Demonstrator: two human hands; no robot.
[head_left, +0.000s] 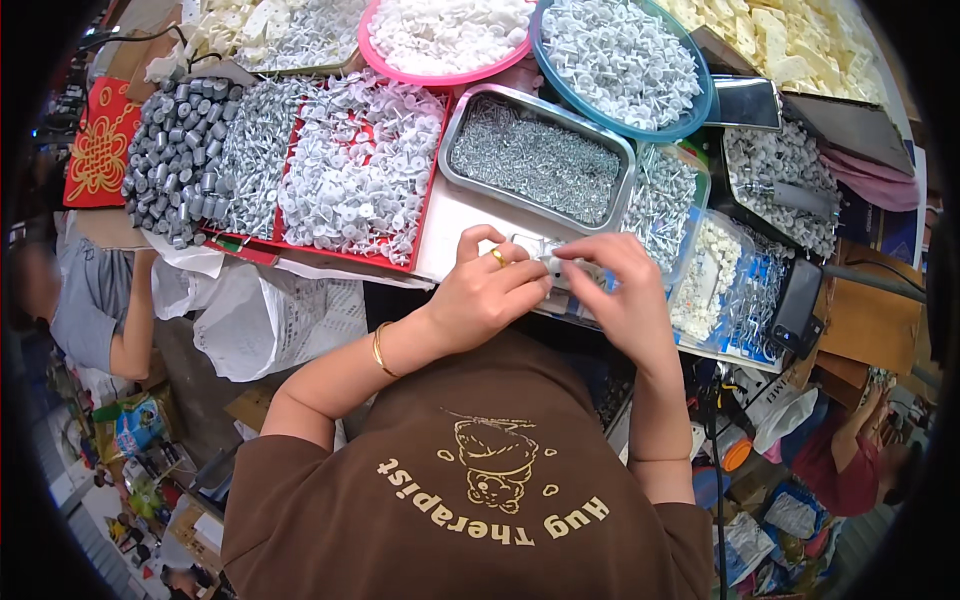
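My left hand point(487, 297) is closed, with its fingers curled against a small white plastic part point(541, 246) at the table's near edge. A gold ring is on one finger. Just to the right, my right hand point(628, 298) bends its thumb and forefinger in to the same spot, their tips close together. What lies between those tips is too small to make out. Directly beyond both hands stands a metal tray point(466, 178) full of small silver screws or pins.
Left, a red tray point(412, 262) holds white round-headed parts, silver screws and grey cylinders. A pink basin point(440, 76) and a teal basin point(655, 136) stand behind. Right are tubs of small parts, a black device point(797, 305) and a phone point(745, 103). Other people sit at both sides.
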